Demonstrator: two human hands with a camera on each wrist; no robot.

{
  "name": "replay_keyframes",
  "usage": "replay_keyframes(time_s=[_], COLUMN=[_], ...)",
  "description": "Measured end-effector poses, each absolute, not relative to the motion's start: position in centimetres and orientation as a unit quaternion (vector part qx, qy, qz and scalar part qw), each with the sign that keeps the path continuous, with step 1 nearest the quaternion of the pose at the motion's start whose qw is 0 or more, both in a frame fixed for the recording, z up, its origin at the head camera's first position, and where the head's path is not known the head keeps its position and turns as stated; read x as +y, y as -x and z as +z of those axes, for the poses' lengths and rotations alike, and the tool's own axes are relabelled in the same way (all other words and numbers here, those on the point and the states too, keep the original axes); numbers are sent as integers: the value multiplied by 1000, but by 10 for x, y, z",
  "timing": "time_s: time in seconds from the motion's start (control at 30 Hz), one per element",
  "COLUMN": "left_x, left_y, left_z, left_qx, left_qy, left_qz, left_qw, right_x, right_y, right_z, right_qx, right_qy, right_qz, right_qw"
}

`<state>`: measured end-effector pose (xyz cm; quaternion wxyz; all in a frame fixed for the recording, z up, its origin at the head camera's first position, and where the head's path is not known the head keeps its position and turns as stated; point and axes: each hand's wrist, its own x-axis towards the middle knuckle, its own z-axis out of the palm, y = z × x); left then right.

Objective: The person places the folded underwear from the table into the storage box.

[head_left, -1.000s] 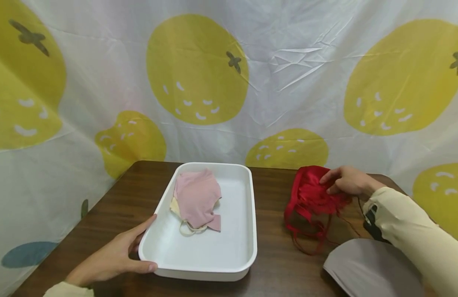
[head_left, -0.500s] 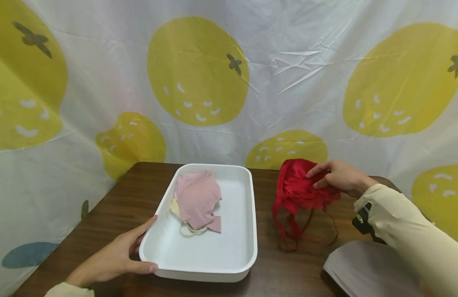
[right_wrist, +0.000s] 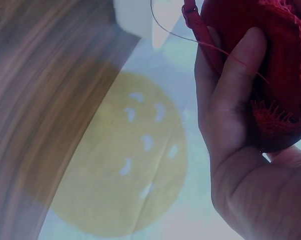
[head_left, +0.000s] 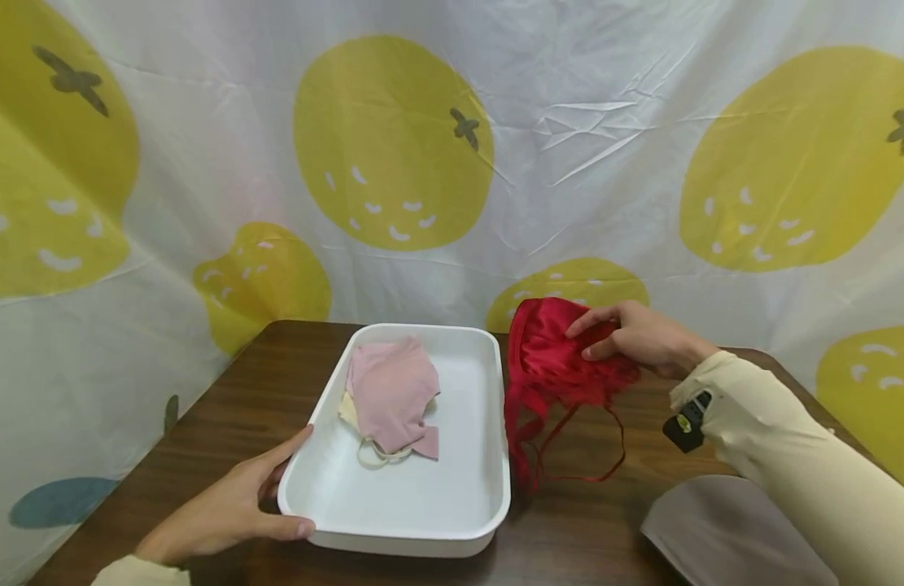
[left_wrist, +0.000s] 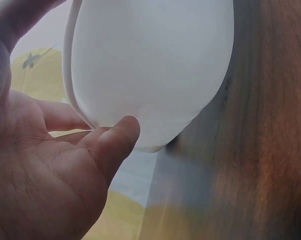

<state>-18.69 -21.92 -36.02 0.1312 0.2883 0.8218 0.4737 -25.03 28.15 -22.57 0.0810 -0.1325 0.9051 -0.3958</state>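
My right hand (head_left: 645, 338) pinches a red satin lingerie piece (head_left: 543, 334) with lace trim and dangling thin straps. It hangs beside the right wall of a white tray (head_left: 466, 488). In the right wrist view, the thumb presses on the red fabric (right_wrist: 228, 22), and a strap with a small ring and a loose thread show. My left hand (head_left: 232, 500) grips the tray's near left corner; the left wrist view has the thumb against the tray's outer wall (left_wrist: 155, 65). Inside the tray lie a folded pink cloth garment (head_left: 393, 387) and a pale yellow one (head_left: 349, 411) partly hidden under it.
A grey dome-shaped fabric piece (head_left: 733, 529) lies at the front right of the brown wooden table (head_left: 583, 521), partly behind the right sleeve (head_left: 788, 439). A white curtain (head_left: 569, 187) with yellow fruit prints hangs behind the table.
My right hand has carried the red lingerie piece left and slightly up, from the table's right side to the tray's right wall. The left hand and tray have stayed in place.
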Motion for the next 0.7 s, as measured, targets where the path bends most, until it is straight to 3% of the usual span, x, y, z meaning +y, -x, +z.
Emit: replay_keyframes(time_s=[0.7], left_x=[-220], left_y=[188], left_z=[-360], left_qx=[820], left_qy=[-296], left_qz=[474], left_qw=[128], right_x=[215], right_y=[255], right_z=[-196], right_qx=[890], right_qy=[164], right_qz=[-422], right_qw=[61])
